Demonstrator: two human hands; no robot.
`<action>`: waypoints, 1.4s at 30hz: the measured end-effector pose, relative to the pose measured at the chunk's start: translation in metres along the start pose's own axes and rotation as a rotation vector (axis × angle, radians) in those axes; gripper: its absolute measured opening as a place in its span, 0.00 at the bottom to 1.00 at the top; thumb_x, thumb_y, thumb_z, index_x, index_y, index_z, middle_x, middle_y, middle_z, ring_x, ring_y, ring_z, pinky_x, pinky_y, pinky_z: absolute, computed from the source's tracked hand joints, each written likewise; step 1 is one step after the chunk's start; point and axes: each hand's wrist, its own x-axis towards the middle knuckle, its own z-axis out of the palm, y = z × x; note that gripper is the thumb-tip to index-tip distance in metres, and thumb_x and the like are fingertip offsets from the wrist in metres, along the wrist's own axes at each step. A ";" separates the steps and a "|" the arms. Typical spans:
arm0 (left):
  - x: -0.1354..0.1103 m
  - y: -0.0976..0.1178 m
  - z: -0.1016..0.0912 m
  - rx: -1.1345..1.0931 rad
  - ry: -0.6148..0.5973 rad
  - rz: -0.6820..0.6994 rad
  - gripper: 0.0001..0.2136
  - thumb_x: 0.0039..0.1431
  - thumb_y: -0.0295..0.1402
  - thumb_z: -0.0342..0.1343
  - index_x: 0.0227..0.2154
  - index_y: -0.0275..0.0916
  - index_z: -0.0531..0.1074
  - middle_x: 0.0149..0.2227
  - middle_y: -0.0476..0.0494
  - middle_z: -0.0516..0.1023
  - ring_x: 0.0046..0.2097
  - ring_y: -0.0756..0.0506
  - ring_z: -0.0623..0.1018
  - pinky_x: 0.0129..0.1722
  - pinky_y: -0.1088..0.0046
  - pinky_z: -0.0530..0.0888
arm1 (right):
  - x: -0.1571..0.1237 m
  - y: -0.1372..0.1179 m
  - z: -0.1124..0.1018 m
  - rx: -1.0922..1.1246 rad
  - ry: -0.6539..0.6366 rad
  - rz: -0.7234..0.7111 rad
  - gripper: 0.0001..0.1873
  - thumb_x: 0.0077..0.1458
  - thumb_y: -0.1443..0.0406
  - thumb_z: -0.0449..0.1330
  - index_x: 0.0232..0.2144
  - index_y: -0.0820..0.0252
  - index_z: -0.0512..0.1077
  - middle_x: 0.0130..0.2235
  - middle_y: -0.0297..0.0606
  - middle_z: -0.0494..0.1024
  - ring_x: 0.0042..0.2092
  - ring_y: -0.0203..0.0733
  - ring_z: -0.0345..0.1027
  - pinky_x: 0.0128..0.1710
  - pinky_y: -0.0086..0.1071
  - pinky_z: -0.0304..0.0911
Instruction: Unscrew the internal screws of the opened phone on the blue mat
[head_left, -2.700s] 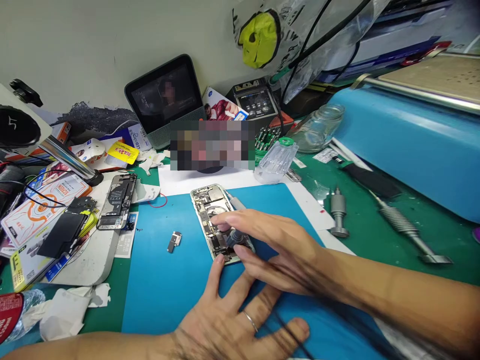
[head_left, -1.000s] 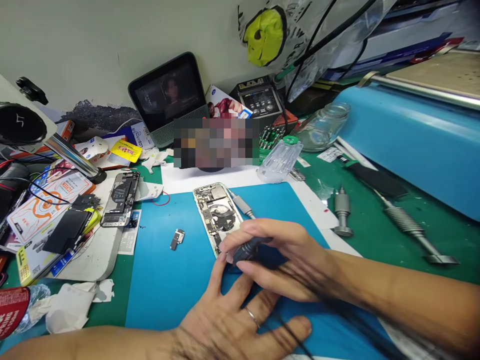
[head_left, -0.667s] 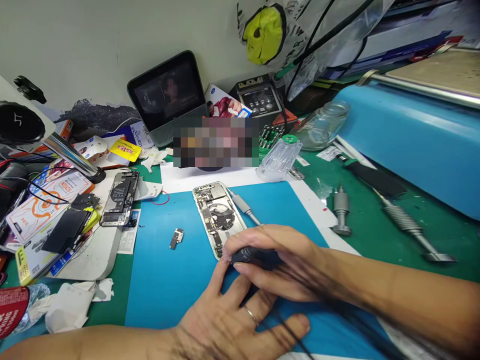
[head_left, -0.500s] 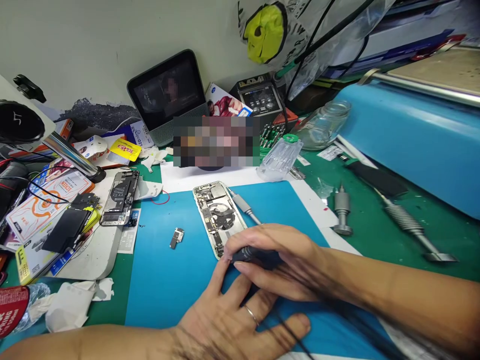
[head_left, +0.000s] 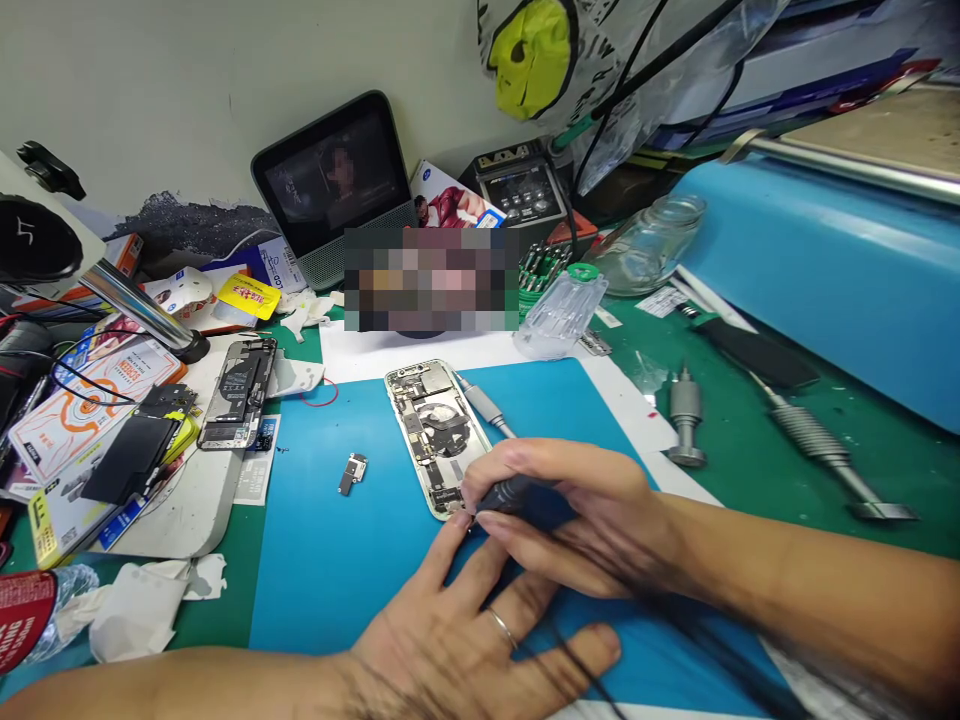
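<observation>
An opened phone body (head_left: 442, 430), its inside parts bare, lies slanted on the blue mat (head_left: 322, 570). My left hand (head_left: 472, 620) rests on the mat with fingers spread, its index fingertip at the phone's lower end. My right hand (head_left: 577, 510) pinches a black tool (head_left: 502, 495) with a ribbed grip; the tip sits low beside the phone's bottom edge, and its kind is not clear. Dark blurred strands cross in front of the right forearm. A grey-handled screwdriver (head_left: 486, 405) lies along the phone's right side. Left of the phone is a small metal-and-black part (head_left: 352, 474).
Another opened phone (head_left: 238, 393) lies on a white stand (head_left: 210, 520) at the left. Behind the mat are a clear plastic holder (head_left: 562, 315), a glass jar (head_left: 664, 245) and a tilted screen (head_left: 330, 175). Metal-handled tools (head_left: 814, 440) lie at the right.
My right hand has shifted slightly right with the black tool, uncovering a bit more of the phone's lower end. My left hand has barely moved.
</observation>
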 end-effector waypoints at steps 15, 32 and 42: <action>0.000 0.000 0.001 0.012 0.030 0.005 0.32 0.62 0.57 0.44 0.64 0.46 0.56 0.62 0.38 0.63 0.62 0.33 0.63 0.61 0.50 0.57 | 0.002 0.003 0.000 0.037 0.120 -0.037 0.39 0.54 0.78 0.56 0.63 0.46 0.52 0.36 0.34 0.74 0.35 0.37 0.74 0.35 0.32 0.77; 0.001 0.001 0.002 0.044 0.030 -0.014 0.25 0.67 0.46 0.45 0.65 0.48 0.54 0.65 0.38 0.59 0.63 0.32 0.60 0.57 0.45 0.62 | 0.001 0.009 0.002 -0.009 0.048 0.018 0.36 0.58 0.76 0.56 0.63 0.49 0.50 0.42 0.36 0.75 0.39 0.33 0.76 0.41 0.28 0.75; -0.002 0.001 -0.001 0.163 -0.040 -0.091 0.32 0.63 0.46 0.45 0.68 0.42 0.47 0.64 0.33 0.58 0.66 0.28 0.54 0.59 0.46 0.55 | -0.002 0.013 0.002 -0.007 0.023 0.062 0.33 0.58 0.74 0.58 0.61 0.50 0.54 0.44 0.37 0.77 0.40 0.37 0.76 0.41 0.31 0.78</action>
